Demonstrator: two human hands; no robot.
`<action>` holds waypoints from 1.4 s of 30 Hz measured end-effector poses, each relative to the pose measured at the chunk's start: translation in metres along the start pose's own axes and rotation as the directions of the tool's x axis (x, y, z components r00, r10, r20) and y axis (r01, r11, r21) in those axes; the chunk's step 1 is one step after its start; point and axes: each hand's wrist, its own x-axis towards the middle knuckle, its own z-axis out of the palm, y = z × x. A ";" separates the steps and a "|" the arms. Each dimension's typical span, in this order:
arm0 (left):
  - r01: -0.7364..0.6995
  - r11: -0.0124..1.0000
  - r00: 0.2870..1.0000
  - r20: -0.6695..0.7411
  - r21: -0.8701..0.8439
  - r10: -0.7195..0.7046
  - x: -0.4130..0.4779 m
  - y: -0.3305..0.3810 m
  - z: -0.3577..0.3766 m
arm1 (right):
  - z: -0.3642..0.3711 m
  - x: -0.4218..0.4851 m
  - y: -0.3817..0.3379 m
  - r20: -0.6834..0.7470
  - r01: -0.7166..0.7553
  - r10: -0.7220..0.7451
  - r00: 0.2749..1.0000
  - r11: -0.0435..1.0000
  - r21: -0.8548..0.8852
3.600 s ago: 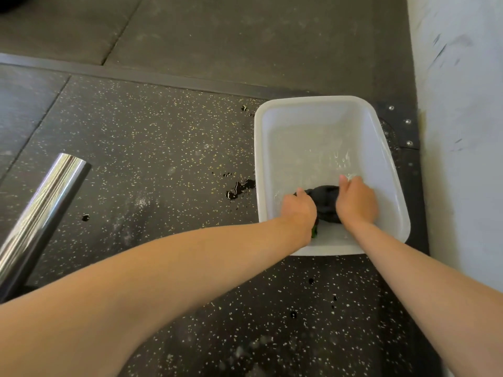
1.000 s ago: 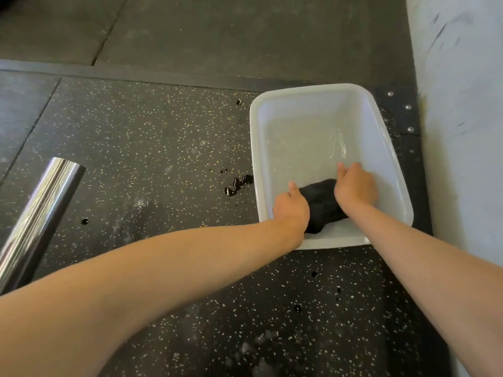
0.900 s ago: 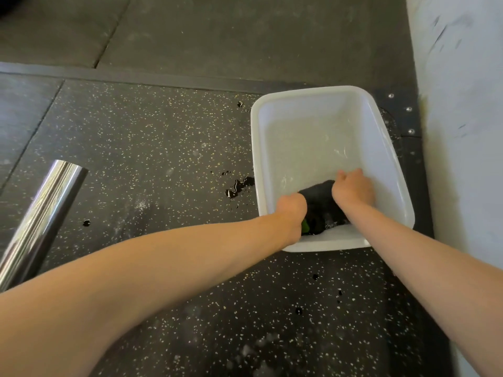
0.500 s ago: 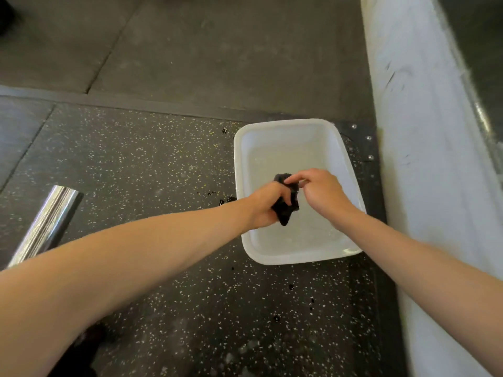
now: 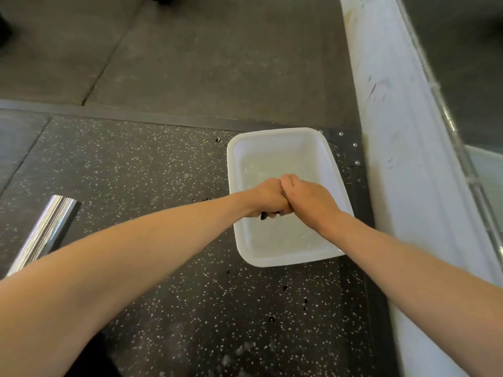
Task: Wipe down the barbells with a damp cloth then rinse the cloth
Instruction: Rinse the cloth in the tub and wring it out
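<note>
A white plastic tub [image 5: 329, 159] holding shallow water stands on the speckled black rubber floor. Above it my left hand [image 5: 268, 198] and my right hand [image 5: 306, 198] are pressed fist against fist, both gripping the black cloth [image 5: 265, 215]. Only a small dark tip of the cloth pokes out below my left fist; the rest is hidden inside my hands. The chrome end of a barbell [image 5: 45, 231] lies on the floor at the left, apart from my arms.
A white wall base [image 5: 402, 159] runs along the right, close beside the tub. Water drops [image 5: 285, 303] spot the floor in front of the tub. A metal strip [image 5: 136, 119] separates the speckled mat from grey floor tiles behind.
The cloth has been lifted out of the water and bunched up. My two hands have closed together around it above the tub, and the view has pulled back and upward.
</note>
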 end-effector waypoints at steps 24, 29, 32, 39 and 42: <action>0.081 0.987 0.978 -0.201 0.139 -0.052 0.015 0.000 -0.008 | -0.005 0.010 0.012 -0.042 -0.183 0.188 0.981 0.978 0.103; 0.144 0.974 0.989 -0.052 0.174 -0.137 0.008 0.004 -0.001 | 0.009 0.000 0.014 -0.223 0.058 -0.067 0.972 0.997 -0.044; 0.086 0.955 0.995 -0.077 0.282 -0.066 0.008 0.008 0.012 | 0.010 -0.001 0.016 -0.228 0.035 -0.051 0.972 0.997 -0.074; 0.017 0.668 0.954 -0.211 0.744 0.211 0.006 -0.002 0.020 | -0.009 0.003 -0.001 0.246 -0.239 0.236 0.940 0.971 -0.018; -0.025 0.520 0.927 -0.176 0.854 0.332 0.004 -0.007 0.021 | -0.009 0.008 0.005 0.461 -0.378 0.229 0.858 0.887 0.264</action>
